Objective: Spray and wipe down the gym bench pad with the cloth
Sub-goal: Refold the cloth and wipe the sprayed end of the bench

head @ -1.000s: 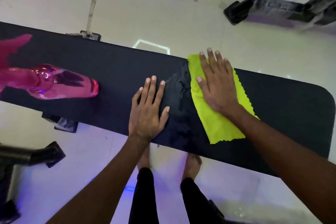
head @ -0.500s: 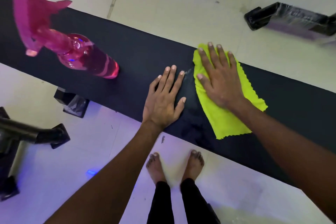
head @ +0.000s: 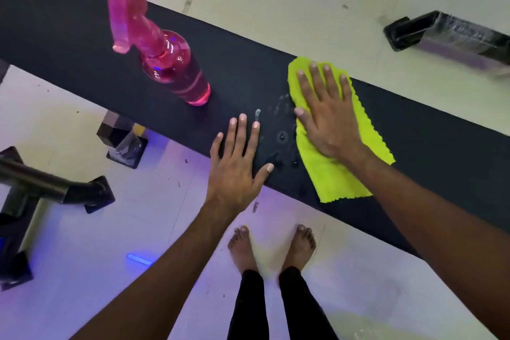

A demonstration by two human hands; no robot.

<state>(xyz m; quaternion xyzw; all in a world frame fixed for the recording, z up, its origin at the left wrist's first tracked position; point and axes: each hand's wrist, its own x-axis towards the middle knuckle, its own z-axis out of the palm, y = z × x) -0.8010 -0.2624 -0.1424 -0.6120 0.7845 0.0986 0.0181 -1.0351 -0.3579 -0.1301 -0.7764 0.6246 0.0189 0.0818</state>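
Pink spray bottle [head: 171,63] nearer now, perhaps unlabelled; hands flat on pad [head: 248,63].

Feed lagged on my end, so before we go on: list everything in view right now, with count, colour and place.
bench pad: one, black, runs diagonally across the view
spray droplets: a wet patch, clear, on the pad between the hands
cloth: one, yellow-green, flat on the pad under the right hand
spray bottle: one, pink, standing on the pad left of the hands
equipment frames: several, black, on the pale floor around the bench
left hand: one, flat on the pad's near edge, fingers spread
right hand: one, pressed flat on the cloth
feet: two, bare, on the floor below the bench
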